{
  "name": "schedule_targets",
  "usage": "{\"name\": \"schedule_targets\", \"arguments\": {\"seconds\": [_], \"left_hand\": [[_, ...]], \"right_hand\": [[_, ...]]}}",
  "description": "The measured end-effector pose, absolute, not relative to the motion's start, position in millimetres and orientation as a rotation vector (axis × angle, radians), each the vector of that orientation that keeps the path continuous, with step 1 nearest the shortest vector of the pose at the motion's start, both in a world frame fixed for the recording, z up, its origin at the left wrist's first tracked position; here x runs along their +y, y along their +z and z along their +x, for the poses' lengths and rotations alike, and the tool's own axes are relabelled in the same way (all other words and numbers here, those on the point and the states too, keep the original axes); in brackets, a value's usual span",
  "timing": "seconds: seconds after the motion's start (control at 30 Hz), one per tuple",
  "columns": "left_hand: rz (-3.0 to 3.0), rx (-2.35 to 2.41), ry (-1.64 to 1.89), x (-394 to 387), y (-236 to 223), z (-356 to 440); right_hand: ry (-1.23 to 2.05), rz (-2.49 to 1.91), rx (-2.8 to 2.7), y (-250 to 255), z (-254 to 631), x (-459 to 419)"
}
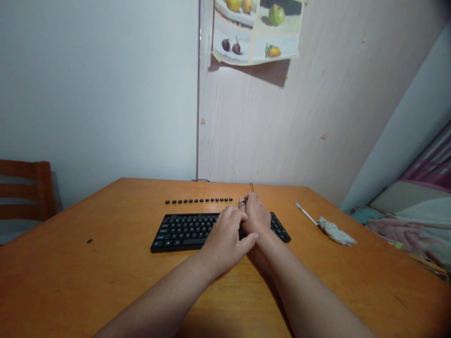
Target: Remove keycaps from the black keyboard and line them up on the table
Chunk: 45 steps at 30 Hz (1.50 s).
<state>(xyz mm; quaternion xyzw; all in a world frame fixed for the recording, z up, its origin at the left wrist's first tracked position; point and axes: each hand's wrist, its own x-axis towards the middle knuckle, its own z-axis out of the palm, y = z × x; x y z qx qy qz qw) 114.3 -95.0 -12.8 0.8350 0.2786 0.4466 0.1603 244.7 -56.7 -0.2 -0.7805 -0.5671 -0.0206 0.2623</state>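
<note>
A black keyboard (183,231) lies on the orange wooden table (105,272). Both my hands rest over its right half. My left hand (225,237) lies on the keys with fingers curled and the thumb out to the right, touching my right wrist. My right hand (256,215) is closed around a thin wire tool (251,188) whose loop sticks up past the fingers. A row of several loose black keycaps (199,201) is lined up on the table just behind the keyboard.
A white stick (306,213) and a crumpled white cloth (336,232) lie to the right. One small black piece (89,241) sits alone at the left. A wooden chair (24,192) stands at the left, bedding (416,211) at the right, and a fruit poster (257,28) hangs on the wall.
</note>
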Motion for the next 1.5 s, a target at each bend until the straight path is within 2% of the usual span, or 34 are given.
{"name": "schedule_targets", "arguments": {"seconds": [0.13,0.37,0.6,0.8,1.0,1.2,1.5], "left_hand": [[2.443,0.707,1.185,-100,-10,114],[2.388,0.772,1.293,-97,-11,114],[2.437,0.63,1.162,-103,-6,113],[2.382,0.722,1.277,-98,-9,112],[2.431,0.651,1.139,-102,-7,113],[2.414,0.699,1.237,-104,-8,114],[2.408,0.605,1.111,-107,-5,115]], "right_hand": [[-0.057,-2.138,-1.508,4,245,-56],[-0.122,-2.11,-1.539,-1,246,-54],[-0.085,-2.144,-1.492,-1,248,-53],[-0.149,-2.142,-1.568,-3,247,-54],[-0.148,-2.171,-1.6,-6,248,-51],[-0.122,-2.188,-1.624,-1,246,-52],[-0.145,-2.152,-1.578,-1,248,-55]]}}
